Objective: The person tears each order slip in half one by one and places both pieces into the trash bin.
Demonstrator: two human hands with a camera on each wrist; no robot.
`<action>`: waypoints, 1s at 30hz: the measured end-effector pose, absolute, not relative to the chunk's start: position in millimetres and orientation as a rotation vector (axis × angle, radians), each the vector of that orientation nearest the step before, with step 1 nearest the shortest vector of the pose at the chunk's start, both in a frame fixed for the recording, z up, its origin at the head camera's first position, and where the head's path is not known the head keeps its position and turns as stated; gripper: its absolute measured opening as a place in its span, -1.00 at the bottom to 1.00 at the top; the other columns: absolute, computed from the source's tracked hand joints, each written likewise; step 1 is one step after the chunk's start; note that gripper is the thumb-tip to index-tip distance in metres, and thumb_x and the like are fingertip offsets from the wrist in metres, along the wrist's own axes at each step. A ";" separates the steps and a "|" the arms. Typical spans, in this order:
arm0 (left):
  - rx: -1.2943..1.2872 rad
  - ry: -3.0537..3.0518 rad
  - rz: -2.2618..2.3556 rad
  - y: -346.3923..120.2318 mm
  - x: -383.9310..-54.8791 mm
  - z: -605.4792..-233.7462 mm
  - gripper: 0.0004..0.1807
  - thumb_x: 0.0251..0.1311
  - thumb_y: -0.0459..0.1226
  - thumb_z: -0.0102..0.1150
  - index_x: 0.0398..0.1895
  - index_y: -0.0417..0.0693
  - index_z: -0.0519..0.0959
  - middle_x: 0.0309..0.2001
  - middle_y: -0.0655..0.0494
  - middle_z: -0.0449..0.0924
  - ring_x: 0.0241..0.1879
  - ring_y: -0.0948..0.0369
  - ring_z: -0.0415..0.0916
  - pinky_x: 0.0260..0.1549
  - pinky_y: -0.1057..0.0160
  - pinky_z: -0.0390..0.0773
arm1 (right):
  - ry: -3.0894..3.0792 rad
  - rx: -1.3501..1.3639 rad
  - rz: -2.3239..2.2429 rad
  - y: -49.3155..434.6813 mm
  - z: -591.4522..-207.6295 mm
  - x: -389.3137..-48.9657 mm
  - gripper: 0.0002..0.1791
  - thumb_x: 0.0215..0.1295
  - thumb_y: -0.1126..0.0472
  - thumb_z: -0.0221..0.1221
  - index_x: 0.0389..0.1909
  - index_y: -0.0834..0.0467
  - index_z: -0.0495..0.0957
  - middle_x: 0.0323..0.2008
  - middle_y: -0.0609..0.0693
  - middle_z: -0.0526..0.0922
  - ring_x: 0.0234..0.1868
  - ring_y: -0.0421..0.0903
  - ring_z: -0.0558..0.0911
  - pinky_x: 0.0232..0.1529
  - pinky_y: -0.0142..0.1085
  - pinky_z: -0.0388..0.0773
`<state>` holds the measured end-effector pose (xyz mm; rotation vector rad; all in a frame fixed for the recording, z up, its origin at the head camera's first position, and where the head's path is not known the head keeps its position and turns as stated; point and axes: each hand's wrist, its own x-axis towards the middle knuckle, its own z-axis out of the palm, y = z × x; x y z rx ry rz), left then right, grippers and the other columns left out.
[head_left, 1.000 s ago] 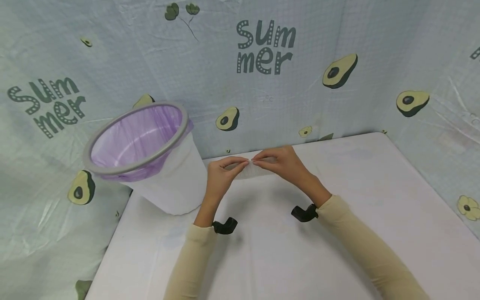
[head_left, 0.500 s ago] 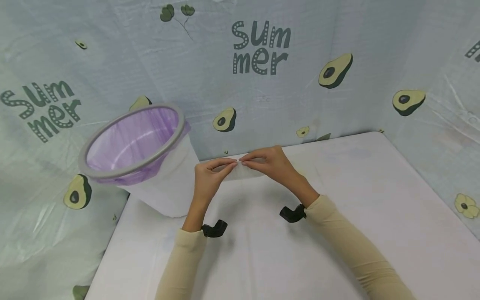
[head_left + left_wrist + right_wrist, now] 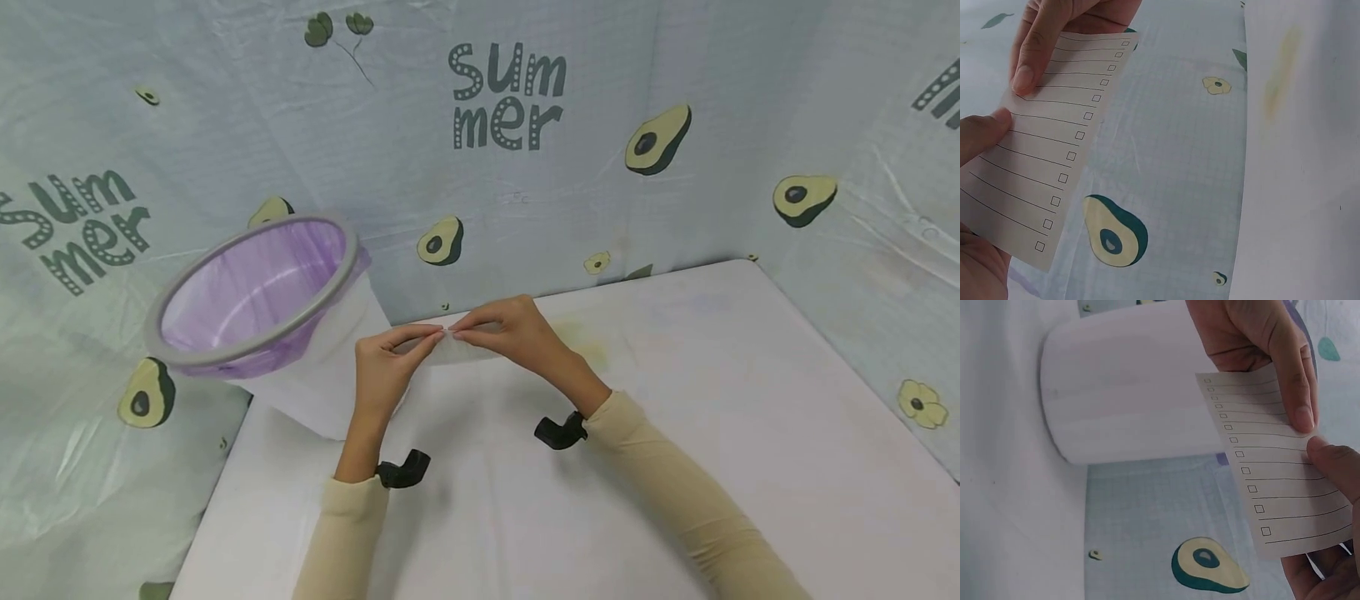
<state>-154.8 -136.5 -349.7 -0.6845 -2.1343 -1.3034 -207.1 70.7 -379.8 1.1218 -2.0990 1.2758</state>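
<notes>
My left hand (image 3: 382,371) and right hand (image 3: 517,333) meet above the far part of the table, fingertips almost touching. Between thumb and fingers, each pinches the same edge of a checklist sheet (image 3: 1054,147). It is white paper with ruled lines and a column of small check boxes. The left wrist view has the left thumb (image 3: 985,134) pressed on the sheet, close to the right hand's thumb. From the right wrist, the sheet (image 3: 1260,450) looks whole and slightly bowed. In the head view the paper is faint and mostly hidden by the hands.
A white bin (image 3: 307,400) with a grey rim (image 3: 153,321) and purple liner (image 3: 255,283) stands left of the hands. White cloth covers the table (image 3: 637,517). Behind it hangs a curtain (image 3: 375,150) printed with avocados. Each wrist wears a black camera mount (image 3: 405,469).
Both hands, still pinching the sheet together, have drifted left towards the bin. The whole head view has shifted slightly too, so bin and curtain sit further left.
</notes>
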 end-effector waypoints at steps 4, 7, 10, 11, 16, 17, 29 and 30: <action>-0.681 -2.147 -1.273 -148.5 -157.9 -350.8 -0.90 0.09 -0.54 0.43 -0.30 -0.36 0.77 -0.30 -0.20 0.77 -0.26 0.28 0.73 -0.26 0.49 0.61 | -2.062 1.152 1.279 60.4 -376.1 -208.0 -0.87 0.26 0.25 0.40 -0.19 0.13 0.82 -0.25 -0.06 0.82 -0.19 -0.22 0.77 -0.14 -0.39 0.66; -0.686 -2.141 -1.251 -160.9 -163.0 -354.2 -0.88 0.07 -0.55 0.44 -0.29 -0.31 0.78 -0.30 -0.14 0.78 -0.27 0.25 0.75 -0.25 0.48 0.62 | -2.027 1.186 1.283 52.1 -372.1 -208.8 -0.88 0.26 0.25 0.41 -0.21 0.14 0.82 -0.27 -0.06 0.82 -0.23 -0.24 0.76 -0.19 -0.42 0.64; -0.688 -2.132 -1.222 -171.5 -163.9 -352.8 -0.87 0.07 -0.51 0.46 -0.29 -0.24 0.80 -0.31 -0.06 0.79 -0.28 0.35 0.73 -0.28 0.52 0.60 | -1.991 1.219 1.283 44.2 -367.1 -209.4 -0.90 0.26 0.24 0.41 -0.23 0.14 0.82 -0.29 -0.06 0.81 -0.27 -0.27 0.74 -0.24 -0.43 0.63; -0.689 -2.131 -1.217 -174.2 -163.0 -351.1 -0.87 0.08 -0.49 0.46 -0.28 -0.22 0.81 -0.31 -0.04 0.79 -0.28 0.39 0.71 -0.29 0.52 0.59 | -1.980 1.229 1.288 42.0 -365.2 -209.3 -0.90 0.26 0.24 0.41 -0.23 0.14 0.82 -0.29 -0.06 0.81 -0.28 -0.27 0.74 -0.25 -0.43 0.62; -0.668 -2.136 -1.158 -182.5 -157.9 -343.0 -0.89 0.10 -0.44 0.48 -0.28 -0.17 0.82 -0.31 -0.01 0.79 -0.40 0.49 0.63 -0.44 0.55 0.48 | -1.950 1.260 1.296 33.1 -357.0 -207.9 -0.90 0.25 0.26 0.41 -0.23 0.15 0.81 -0.30 -0.05 0.81 -0.29 -0.28 0.73 -0.26 -0.43 0.61; -0.660 -2.138 -1.149 -183.7 -157.1 -341.7 -0.89 0.09 -0.44 0.48 -0.29 -0.17 0.82 -0.32 0.00 0.79 -0.46 0.50 0.59 -0.48 0.55 0.45 | -1.949 1.264 1.296 31.6 -355.7 -207.6 -0.90 0.25 0.26 0.41 -0.23 0.16 0.81 -0.30 -0.05 0.81 -0.30 -0.28 0.73 -0.26 -0.44 0.61; -0.604 -2.150 -1.025 -196.7 -139.9 -320.7 -0.89 0.06 -0.48 0.48 -0.31 -0.25 0.80 -0.36 -0.09 0.78 -0.76 0.56 -0.04 -0.72 0.48 0.14 | -1.920 1.325 1.256 10.4 -340.7 -206.9 -0.91 0.26 0.24 0.41 -0.25 0.15 0.81 -0.33 -0.08 0.81 -0.34 -0.32 0.71 -0.27 -0.48 0.57; -0.608 -2.153 -1.001 -198.3 -137.7 -317.9 -0.89 0.06 -0.47 0.49 -0.30 -0.23 0.81 -0.36 -0.08 0.78 -0.77 0.56 -0.07 -0.74 0.48 0.11 | -1.916 1.333 1.262 8.6 -339.9 -207.1 -0.91 0.27 0.23 0.40 -0.24 0.15 0.81 -0.33 -0.08 0.81 -0.33 -0.33 0.71 -0.26 -0.49 0.57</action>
